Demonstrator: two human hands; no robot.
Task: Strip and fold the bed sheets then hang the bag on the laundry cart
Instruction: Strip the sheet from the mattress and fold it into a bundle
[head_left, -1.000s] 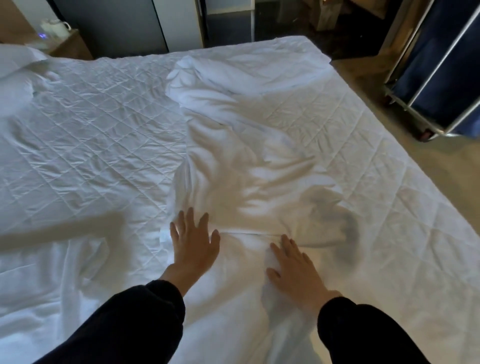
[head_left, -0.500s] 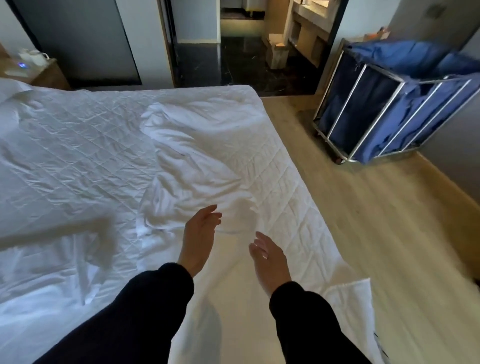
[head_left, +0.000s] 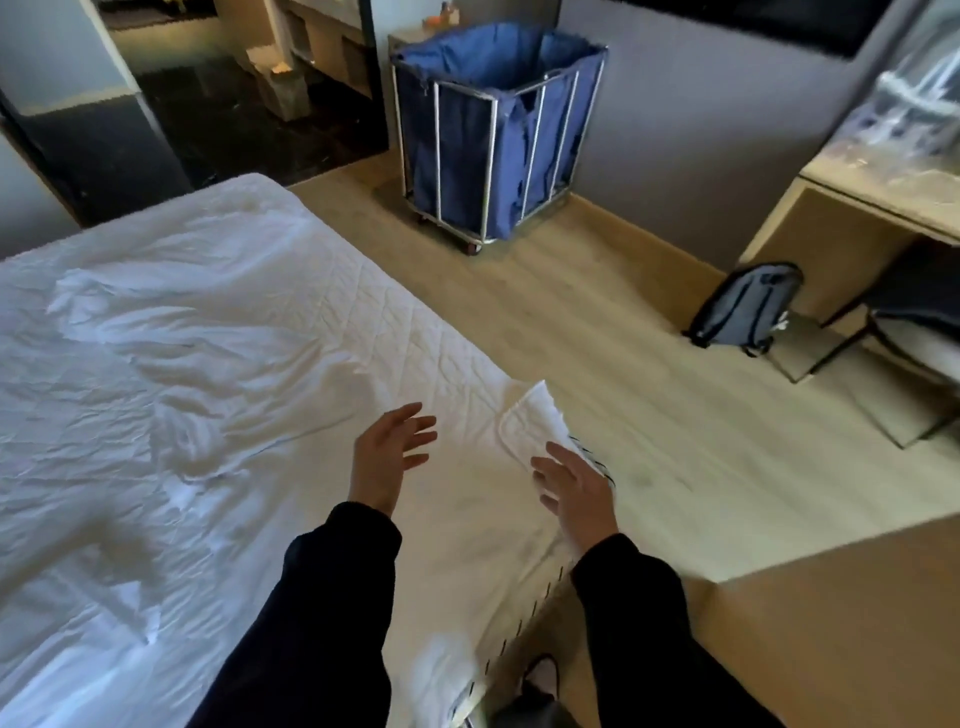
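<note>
By my reckoning I am only partway through. The white sheet (head_left: 171, 374) is pulled loose and lies rumpled in a long, rough band to the left of and beyond my left hand (head_left: 387, 457). It exposes the quilted pad (head_left: 415, 353) just ahead of my fingers, so the stripping looks largely done. I see no tidy fold yet, so the folding is not finished. Both my hands are empty. The left hand hangs over the bed with the palm turned inward and the fingers spread and relaxed, holding nothing. The right hand (head_left: 574, 491) hangs flat and loose, palm down, over the bed's edge. Its fingertips are just beside a turned-up corner (head_left: 535, 421) of the pad, and I cannot tell whether they touch it. The laundry cart (head_left: 493, 140) stands well beyond both hands across the floor (head_left: 649, 415), with a blue bag (head_left: 462, 135) draped inside its frame. I cannot tell from here whether that bag is properly hooked on, so I count that step as open.
</note>
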